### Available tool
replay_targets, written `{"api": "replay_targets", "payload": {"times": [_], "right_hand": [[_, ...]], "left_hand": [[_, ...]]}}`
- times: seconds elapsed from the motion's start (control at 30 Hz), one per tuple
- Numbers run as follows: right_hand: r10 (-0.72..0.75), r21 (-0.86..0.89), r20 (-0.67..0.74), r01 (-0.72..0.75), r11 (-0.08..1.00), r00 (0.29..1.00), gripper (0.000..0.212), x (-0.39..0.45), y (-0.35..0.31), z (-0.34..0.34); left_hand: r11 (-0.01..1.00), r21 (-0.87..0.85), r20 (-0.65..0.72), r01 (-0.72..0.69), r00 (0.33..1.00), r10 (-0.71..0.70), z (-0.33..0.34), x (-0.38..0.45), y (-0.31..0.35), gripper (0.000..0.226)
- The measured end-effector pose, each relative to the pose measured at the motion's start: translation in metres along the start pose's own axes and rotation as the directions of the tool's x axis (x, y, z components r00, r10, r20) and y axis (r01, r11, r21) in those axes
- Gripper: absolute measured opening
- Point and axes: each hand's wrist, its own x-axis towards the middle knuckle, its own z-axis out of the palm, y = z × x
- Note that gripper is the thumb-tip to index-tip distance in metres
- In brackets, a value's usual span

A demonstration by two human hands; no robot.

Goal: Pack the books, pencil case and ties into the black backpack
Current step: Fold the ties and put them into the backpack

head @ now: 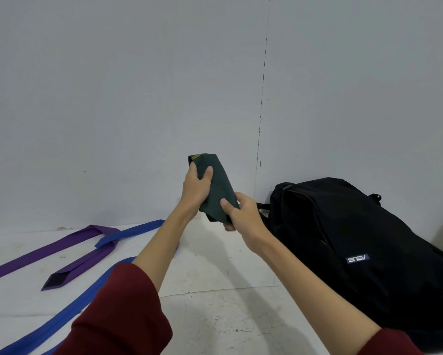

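Note:
A folded dark green tie point(216, 185) with thin yellow stripes at its top is held up in the air in front of the wall. My left hand point(196, 187) grips its upper part, thumb across the front. My right hand point(241, 213) pinches its lower end. The black backpack point(356, 242) lies on its side on the white surface to the right, its zip partly open near the top. A purple tie point(61, 249) and a blue tie point(87, 290) lie stretched out and crossed on the left. No books or pencil case are in view.
A grey wall point(138, 98) stands close behind everything, with a vertical seam just left of the backpack. The white surface point(215, 290) is scuffed and has a seam line across it.

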Motion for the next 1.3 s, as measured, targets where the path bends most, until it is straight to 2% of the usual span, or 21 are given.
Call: {"api": "replay_targets", "payload": {"times": [0.07,0.13,0.17,0.23,0.3,0.37,0.43,0.47,0.53,0.6,0.63,0.67,0.7,0.77,0.87,0.93,0.97,1.03,1.1,1.2,1.3], "right_hand": [[0.018,0.029,-0.002,-0.018,0.999,1.0,0.009,-0.001,-0.001,-0.009],[0.041,0.036,0.009,-0.041,0.999,0.999,0.007,-0.005,0.002,-0.022],[0.055,0.024,0.018,-0.055,0.998,0.998,0.007,-0.007,0.006,-0.028],[0.097,0.004,0.037,-0.097,0.995,0.995,0.007,-0.015,0.016,-0.043],[0.157,-0.037,0.059,-0.155,0.987,0.986,0.009,-0.023,0.022,-0.058],[0.167,-0.194,0.04,-0.156,0.968,0.985,0.022,-0.027,0.024,-0.079],[0.08,-0.421,-0.108,-0.119,0.899,0.991,0.033,-0.026,0.019,-0.107],[0.003,-0.567,-0.216,-0.127,0.814,0.976,0.034,-0.024,0.016,-0.126],[-0.115,-0.826,-0.331,-0.229,0.516,0.937,0.039,-0.02,0.01,-0.159],[-0.081,-0.934,-0.33,-0.313,0.171,0.941,0.058,-0.017,0.009,-0.181],[-0.044,-0.951,-0.307,-0.305,0.043,0.951,0.064,-0.016,0.012,-0.187],[-0.028,-0.961,-0.275,-0.276,-0.029,0.961,0.062,-0.013,0.016,-0.192],[-0.033,-0.97,-0.239,-0.241,-0.04,0.97,0.052,-0.011,0.019,-0.195],[-0.048,-0.98,-0.189,-0.185,0.071,0.981,0.032,-0.005,0.015,-0.206],[0.045,-0.924,-0.157,-0.163,0.346,0.987,0.016,0.006,-0.002,-0.227],[0.098,-0.869,-0.08,-0.117,0.48,0.992,0.013,0.011,-0.009,-0.241],[0.123,-0.841,-0.036,-0.097,0.533,0.992,0.014,0.012,-0.012,-0.246],[0.16,-0.793,0.031,-0.073,0.604,0.987,0.017,0.015,-0.016,-0.249],[0.18,-0.754,0.084,-0.056,0.655,0.98,0.021,0.019,-0.016,-0.253],[0.186,-0.699,0.149,-0.03,0.714,0.971,0.026,0.024,-0.011,-0.256],[0.167,-0.674,0.198,0.01,0.739,0.966,0.029,0.028,-0.009,-0.26]], "left_hand": [[0.972,-0.155,0.154,0.178,0.976,-0.154,0.0,-0.006,-0.004,0.045],[0.884,-0.277,0.365,0.377,0.892,-0.267,-0.001,-0.013,-0.01,0.055],[0.862,-0.283,0.43,0.42,0.859,-0.278,0.0,-0.015,-0.014,0.06],[0.877,-0.242,0.482,0.416,0.836,-0.263,0.01,-0.021,-0.023,0.067],[0.911,-0.201,0.47,0.359,0.852,-0.232,0.026,-0.027,-0.03,0.068],[0.921,-0.197,0.449,0.337,0.866,-0.22,0.041,-0.029,-0.034,0.065],[0.918,-0.185,0.462,0.35,0.856,-0.233,0.052,-0.03,-0.036,0.062],[0.917,-0.165,0.484,0.363,0.84,-0.245,0.058,-0.029,-0.036,0.06],[0.922,-0.103,0.532,0.374,0.804,-0.267,0.069,-0.031,-0.036,0.057],[0.925,-0.058,0.584,0.375,0.764,-0.273,0.081,-0.033,-0.035,0.051],[0.925,-0.045,0.612,0.378,0.742,-0.273,0.087,-0.033,-0.035,0.048],[0.923,-0.033,0.639,0.382,0.719,-0.275,0.094,-0.033,-0.034,0.047],[0.922,-0.015,0.665,0.387,0.692,-0.28,0.099,-0.032,-0.032,0.045],[0.916,0.02,0.716,0.4,0.634,-0.293,0.112,-0.029,-0.029,0.035],[0.905,0.065,0.778,0.421,0.546,-0.31,0.128,-0.024,-0.025,0.035],[0.901,0.098,0.787,0.423,0.521,-0.33,0.145,-0.021,-0.023,0.036],[0.897,0.102,0.775,0.429,0.531,-0.342,0.156,-0.021,-0.022,0.032],[0.885,0.06,0.724,0.462,0.59,-0.357,0.176,-0.021,-0.022,0.025],[0.877,-0.052,0.611,0.477,0.71,-0.35,0.204,-0.017,-0.024,0.023],[0.901,-0.161,0.327,0.403,0.883,-0.336,0.24,-0.015,-0.03,0.022],[0.944,-0.14,0.146,0.298,0.949,-0.278,0.26,-0.025,-0.036,0.033]]}}
